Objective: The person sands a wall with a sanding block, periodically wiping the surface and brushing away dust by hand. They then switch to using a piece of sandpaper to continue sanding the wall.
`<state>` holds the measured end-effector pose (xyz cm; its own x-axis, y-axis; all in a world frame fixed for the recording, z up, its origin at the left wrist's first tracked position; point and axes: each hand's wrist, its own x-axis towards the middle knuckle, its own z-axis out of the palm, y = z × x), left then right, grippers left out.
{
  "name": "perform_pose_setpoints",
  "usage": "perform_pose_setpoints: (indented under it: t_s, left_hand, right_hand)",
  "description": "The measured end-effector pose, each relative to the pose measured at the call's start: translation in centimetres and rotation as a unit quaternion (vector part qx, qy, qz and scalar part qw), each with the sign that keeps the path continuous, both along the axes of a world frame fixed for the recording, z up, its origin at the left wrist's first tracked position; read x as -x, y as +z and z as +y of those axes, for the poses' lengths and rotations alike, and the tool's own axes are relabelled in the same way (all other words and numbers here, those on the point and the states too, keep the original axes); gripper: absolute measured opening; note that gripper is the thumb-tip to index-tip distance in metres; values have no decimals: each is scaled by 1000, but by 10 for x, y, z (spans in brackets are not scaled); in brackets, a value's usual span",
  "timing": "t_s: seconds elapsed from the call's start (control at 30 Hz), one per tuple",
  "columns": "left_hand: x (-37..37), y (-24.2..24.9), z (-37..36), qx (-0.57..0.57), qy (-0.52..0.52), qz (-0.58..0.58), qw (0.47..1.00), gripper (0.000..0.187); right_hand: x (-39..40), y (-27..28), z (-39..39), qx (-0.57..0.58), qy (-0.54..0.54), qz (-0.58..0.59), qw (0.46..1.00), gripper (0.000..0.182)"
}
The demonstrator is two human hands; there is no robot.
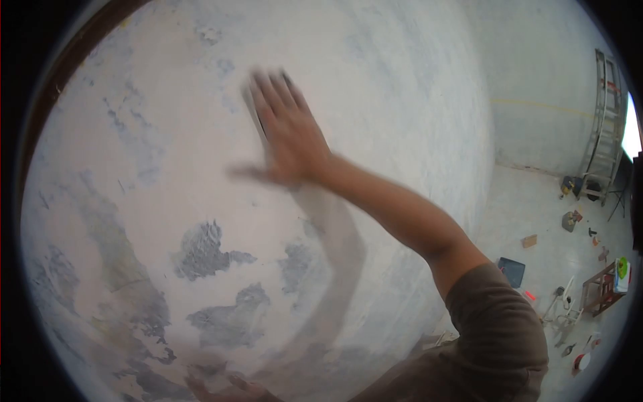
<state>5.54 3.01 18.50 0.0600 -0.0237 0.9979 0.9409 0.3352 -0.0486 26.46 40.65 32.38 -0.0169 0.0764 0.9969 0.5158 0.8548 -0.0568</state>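
I'm watching a broad wall that is curving through my lens, its chalky off-white coat breaking into ragged, rough-looking grey patches and faint bluish smears. A dark brown strip is edging it at upper left.

My right hand is reaching up and lying flat over the wall, palm toward it, the four fingers extending nearly side by side and the thumb sticking well out to the left. It isn't closing around anything; it is covering a thin, flat piece whose dark edge is showing beside the index finger. The piece is lying between palm and wall, mostly hidden, so I can't tell its material. Motion is blurring the fingertips.

My left hand is showing low in view, near the wall, too dim and cut off for me to tell how far it is opening or whether it is touching anything.

A soft shadow of the raised arm is falling across the coating. Off to the right, a metal ladder is leaning upright, and a dark, squarish tray-like object is resting on the pale floor.
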Motion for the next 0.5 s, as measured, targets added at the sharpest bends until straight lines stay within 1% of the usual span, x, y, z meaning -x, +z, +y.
perform_pose_setpoints:
  t_s: [0.03, 0.07, 0.1, 0.13, 0.17, 0.2, 0.23, 0.3, 0.33, 0.37, 0.4, 0.43, 0.47, 0.5]
  left_hand:
    - [-16, 21, 12, 34, -11, -41, 999, 64]
    - [-17, 41, 21, 74, -1, -6, 997, 66]
    - [-14, 64, 29, 116, 10, 29, 993, 67]
    - [-15, 87, 40, 165, 50, 56, 984, 69]
    - [-18, 108, 51, 213, 89, 82, 970, 71]
    - [-25, 127, 63, 237, 131, 91, 958, 71]
    - [-31, 145, 76, 258, 171, 100, 946, 72]
    - [-38, 184, 100, 274, 195, 200, 920, 74]
    - [-46, 202, 113, 287, 197, 233, 908, 77]
    - [-53, 218, 129, 300, 198, 264, 895, 79]
    - [-64, 227, 146, 311, 222, 276, 882, 83]
    - [-76, 232, 164, 324, 246, 289, 867, 87]
    - [-92, 233, 182, 365, 259, 287, 847, 88]
    - [-109, 231, 200, 404, 271, 285, 826, 90]
  right_hand:
    - [-6, 39, 9, 20, -18, 36, 999, 118]
    - [-3, 70, 19, 39, 9, 73, 997, 117]
    - [-1, 85, 24, 59, 37, 109, 992, 116]
    - [0, 78, 22, 62, 43, 112, 991, 116]
    - [3, 61, 13, 41, 25, 80, 996, 115]
    - [7, 42, 2, 16, 8, 49, 999, 113]
    - [12, 4, -15, 6, 24, 6, 1000, 111]
    - [12, -76, -44, 50, 113, -51, 991, 107]
    - [16, -117, -49, 56, 145, -29, 987, 104]
    - [15, -154, -51, 104, 161, -7, 981, 101]
    - [10, -182, -48, 123, 160, 32, 979, 103]
    - [9, -206, -48, 180, 125, 74, 973, 108]
    - [8, -229, -50, 276, 116, 75, 951, 113]
    - [11, -246, -50, 294, 131, 118, 939, 117]
